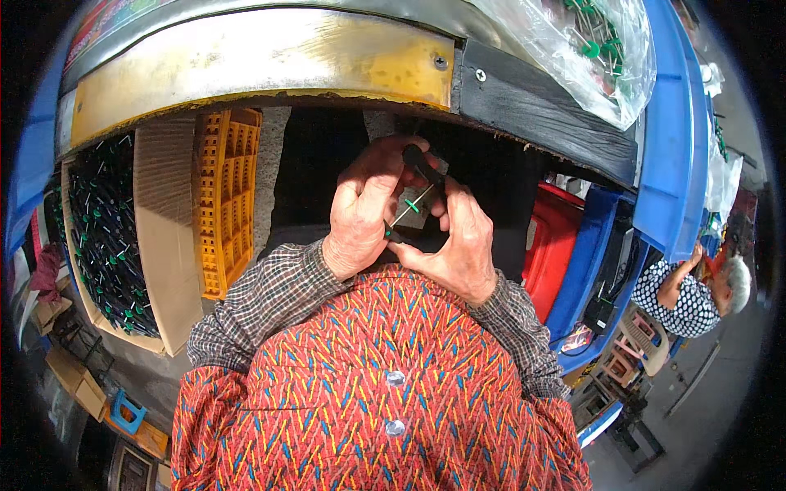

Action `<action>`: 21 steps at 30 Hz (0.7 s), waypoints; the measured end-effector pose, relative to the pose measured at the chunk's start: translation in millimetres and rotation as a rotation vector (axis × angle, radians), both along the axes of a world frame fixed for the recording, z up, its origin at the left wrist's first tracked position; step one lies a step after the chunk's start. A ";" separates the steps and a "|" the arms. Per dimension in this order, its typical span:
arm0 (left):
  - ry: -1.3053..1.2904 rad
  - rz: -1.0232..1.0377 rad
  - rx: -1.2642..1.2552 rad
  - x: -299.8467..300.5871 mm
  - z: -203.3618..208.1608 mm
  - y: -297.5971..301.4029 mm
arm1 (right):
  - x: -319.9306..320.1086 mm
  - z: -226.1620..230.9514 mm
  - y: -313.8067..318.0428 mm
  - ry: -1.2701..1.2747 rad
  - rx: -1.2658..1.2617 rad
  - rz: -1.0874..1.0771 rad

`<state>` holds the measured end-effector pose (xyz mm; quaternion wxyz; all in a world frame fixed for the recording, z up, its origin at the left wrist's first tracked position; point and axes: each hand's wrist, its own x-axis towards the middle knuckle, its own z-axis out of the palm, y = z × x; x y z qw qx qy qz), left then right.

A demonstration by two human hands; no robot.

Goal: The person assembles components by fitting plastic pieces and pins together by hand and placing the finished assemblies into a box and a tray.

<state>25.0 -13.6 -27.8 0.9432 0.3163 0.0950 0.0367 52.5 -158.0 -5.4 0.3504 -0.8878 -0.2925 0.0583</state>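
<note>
Two hands meet just above the centre, both with fingers gripping. The left hand [357, 214] curls in from 9 o'clock and the right hand [460, 247] from 4 o'clock. Between them is one thin metal rod [423, 195], slanting from 1 to 7 o'clock, with one green disc [412, 206] partway along and a second, smaller green bit [388, 232] at its lower end. One curved black piece [422, 164] is held at the rod's upper end; whether the two are joined I cannot tell.

At 9 o'clock stands one cardboard box [168, 237] of black parts [106, 229] with green bits, too many to count. One orange crate [225, 204] sits just inside it. One red tub [551, 245] lies at 3 o'clock. At 12 o'clock runs the bench [270, 51]; toward 1 to 2 o'clock one clear bag [626, 90] holds several green-and-metal pieces [602, 41]. One other person [678, 299] is just past 3 o'clock, and one blue stool [125, 412] at 8 o'clock.
</note>
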 end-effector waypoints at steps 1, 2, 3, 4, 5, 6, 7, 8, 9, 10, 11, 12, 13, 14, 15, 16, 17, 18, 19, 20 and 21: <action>-0.015 0.004 0.000 0.1 1.2 0.0 | -0.3 0.6 0.3 0.001 -0.003 -0.002; -0.016 0.005 -0.001 0.1 2.7 0.1 | -0.5 0.6 0.6 -0.001 -0.003 -0.001; -0.012 0.004 -0.011 0.1 4.4 0.2 | -0.5 0.1 1.1 -0.004 0.003 0.003; -0.007 0.001 -0.021 0.7 5.1 -0.4 | 0.1 -0.8 1.2 -0.006 0.008 0.006; -0.006 0.001 -0.022 1.8 5.2 -1.1 | 1.0 -0.6 2.3 -0.006 0.007 0.005; 0.010 0.007 0.009 3.3 5.0 -1.8 | 2.3 0.5 3.9 -0.016 0.027 0.005; 0.026 0.015 0.042 3.7 5.8 -1.8 | 2.9 1.6 5.1 -0.026 0.048 0.006; 0.027 0.015 0.042 3.8 7.0 -1.1 | 3.1 2.0 5.2 -0.025 0.048 0.006; 0.029 -0.001 -0.011 3.9 8.5 0.1 | 3.4 2.3 5.1 -0.007 0.049 0.011; 0.033 -0.014 -0.064 3.4 9.5 1.4 | 3.2 2.2 5.2 0.013 0.051 0.019; 0.034 -0.014 -0.063 3.0 10.2 2.7 | 2.7 1.8 4.7 0.014 0.052 0.020; 0.036 -0.018 -0.053 2.9 10.6 3.8 | 2.0 1.2 3.9 0.022 0.036 0.022; 0.034 -0.024 -0.045 3.0 11.4 4.4 | 1.4 1.7 3.3 0.027 0.019 0.023; 0.033 -0.024 -0.046 3.1 11.6 3.7 | 0.9 1.9 3.4 0.026 0.018 0.023; 0.045 0.004 -0.040 3.2 11.3 2.4 | 0.4 2.1 3.7 0.018 0.024 0.022; 0.059 0.032 -0.033 3.2 9.7 1.2 | 0.1 1.4 3.7 0.011 0.029 0.021; 0.059 0.032 -0.033 3.1 7.3 0.6 | 0.0 1.2 3.9 0.011 0.029 0.021; 0.050 0.039 -0.025 3.1 4.6 0.2 | 0.0 1.2 4.1 0.012 0.032 0.020; 0.041 0.045 -0.016 3.2 3.5 0.3 | 0.1 1.3 4.4 0.012 0.035 0.019; 0.041 0.044 -0.016 3.1 4.3 0.7 | 0.1 0.8 4.4 0.012 0.036 0.018; 0.048 0.033 -0.025 3.1 5.6 1.3 | -0.1 -0.1 4.2 0.002 0.034 0.021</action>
